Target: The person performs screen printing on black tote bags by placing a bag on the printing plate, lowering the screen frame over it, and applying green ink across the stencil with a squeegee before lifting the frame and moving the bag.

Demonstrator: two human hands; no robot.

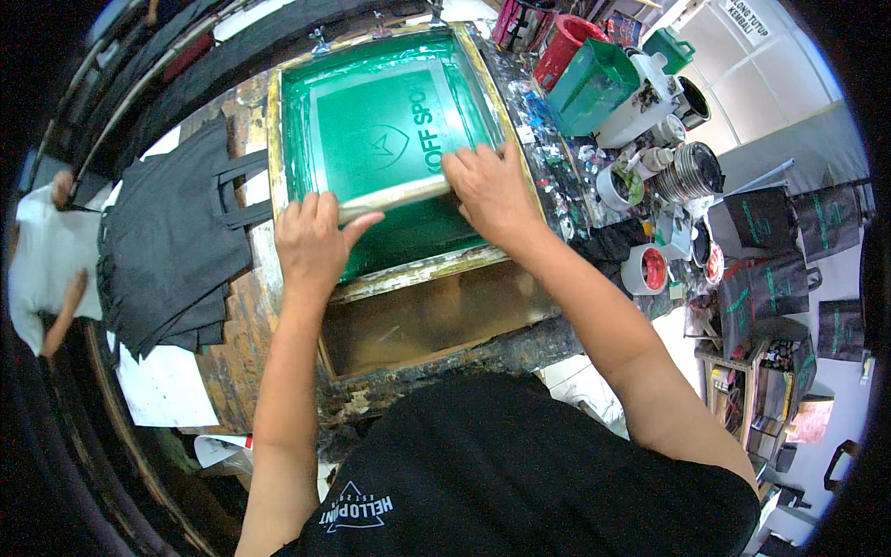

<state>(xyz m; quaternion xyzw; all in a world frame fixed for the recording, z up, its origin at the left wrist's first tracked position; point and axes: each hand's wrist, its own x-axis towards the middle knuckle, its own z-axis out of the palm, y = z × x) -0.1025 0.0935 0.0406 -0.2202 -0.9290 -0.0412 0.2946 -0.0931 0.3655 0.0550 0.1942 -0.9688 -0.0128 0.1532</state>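
Observation:
A squeegee with a pale bar-shaped handle (pixel 397 198) lies crosswise over a screen-printing frame (pixel 418 277). My left hand (pixel 311 237) is closed round its left end, thumb along the bar. Round the right end, my right hand (pixel 492 193) is closed too. The squeegee's blade is hidden under the handle and my hands. Green ink coats the mesh (pixel 348 102), where a shield outline and lettering show beyond the squeegee; darker green lies on the near side. Metal clamps (pixel 320 40) sit at the frame's far edge.
Left of the frame, black fabric bags (pixel 172 232) lie stacked, handles toward it. Ink-stained tubs stand at right, including a red container (pixel 566 45), a green jug (pixel 594 88) and a white cup (pixel 640 271). Black bags (pixel 766 292) hang far right. Another person (pixel 56 255) is far left.

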